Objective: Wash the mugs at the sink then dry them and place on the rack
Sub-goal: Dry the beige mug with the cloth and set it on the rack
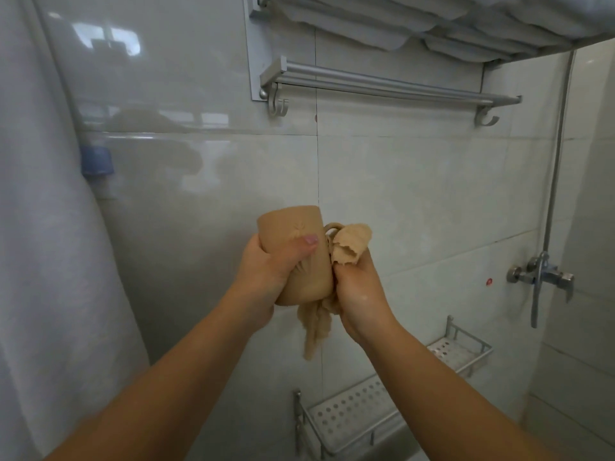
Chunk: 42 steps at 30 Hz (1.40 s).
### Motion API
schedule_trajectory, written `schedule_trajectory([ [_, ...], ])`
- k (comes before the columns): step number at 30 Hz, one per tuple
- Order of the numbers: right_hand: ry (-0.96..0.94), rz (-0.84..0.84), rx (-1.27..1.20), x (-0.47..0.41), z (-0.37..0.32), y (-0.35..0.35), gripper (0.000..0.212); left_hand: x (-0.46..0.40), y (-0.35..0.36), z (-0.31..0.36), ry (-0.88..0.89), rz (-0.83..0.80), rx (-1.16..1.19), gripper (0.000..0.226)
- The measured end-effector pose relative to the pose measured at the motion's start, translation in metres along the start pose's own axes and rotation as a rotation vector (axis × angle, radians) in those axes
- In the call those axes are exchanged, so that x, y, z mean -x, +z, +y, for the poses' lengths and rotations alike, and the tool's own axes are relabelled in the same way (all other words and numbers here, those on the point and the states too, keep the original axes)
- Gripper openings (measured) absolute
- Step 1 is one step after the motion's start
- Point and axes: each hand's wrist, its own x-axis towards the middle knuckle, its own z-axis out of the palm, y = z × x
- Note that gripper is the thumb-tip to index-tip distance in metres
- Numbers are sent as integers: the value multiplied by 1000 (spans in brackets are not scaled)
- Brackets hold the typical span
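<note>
— Both forearms come up from the bottom edge, bare, and meet in the middle. What is the left hand [266, 277] doing?

— Its fingers and thumb are curled round a tan mug [296, 254], thumb laid across the near side just under a small embossed leaf mark. The mug is lifted in front of the tiled wall [416, 194], slightly tilted, and its handle [332, 229] points toward the other hand.

— And the right hand [359, 294]?

— Closed on a tan cloth [349, 244]. One bunched end sticks up above the fingers, right against the mug's handle; the cloth also runs down between the two hands, and its tail hangs below them. The hand presses the cloth to the mug's side.

— Anything under the hands?

— Below and a little to the right sits a perforated metal rack [366, 410] fixed to the wall, with a raised rail round it.

— Above them?

— A metal towel bar [382, 83] with hooks, well above the mug, and over that a shelf bearing folded white towels [416, 21].

— To the sides?

— Far right of the right hand, a shower valve [539, 277] with a riser pipe running up the wall. Left of the left hand hangs a large white cloth [50, 227], and a blue fitting [96, 161] shows at its edge.
</note>
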Motion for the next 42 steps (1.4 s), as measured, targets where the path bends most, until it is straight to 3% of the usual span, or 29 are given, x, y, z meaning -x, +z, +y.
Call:
schedule_trajectory([
  [2,-79,53,90,1,2,-1,14,1,1,1,-3,-35,3,43],
  [6,-107,76,362,-8,5,-20,23,4,-4,5,-23,-108,-48,55],
  [8,-80,42,434,-9,2,-27,34,4,-8,10,-50,-133,-52,51],
  [11,-94,-11,434,-6,-7,-26,32,4,-11,15,-111,-158,-44,51],
  [14,-250,-44,478,-5,-15,-16,18,5,-10,15,-111,-191,-105,73],
  [19,-175,59,582,-17,-24,-13,37,6,-9,7,-16,-129,-182,97],
  [21,-85,63,486,-23,-29,-12,33,9,-8,3,21,-151,-201,93],
  [23,131,70,360,-26,-32,-12,36,12,-11,1,85,-181,-252,86],
  [25,361,83,96,-28,-32,-17,32,12,-15,3,167,-200,-330,81],
  [27,402,109,-151,-28,-32,-25,22,10,-21,3,239,-196,-424,82],
  [31,323,128,-108,-21,-38,-30,28,5,-33,3,302,-171,-657,84],
  [34,171,3,66,-7,-40,-24,25,1,-35,3,337,-218,-801,84],
  [38,-5,-299,422,9,-26,-14,24,-8,-36,7,375,-254,-918,76],
  [42,-81,-318,571,20,-12,-9,26,-16,-40,7,396,-305,-1090,76],
])
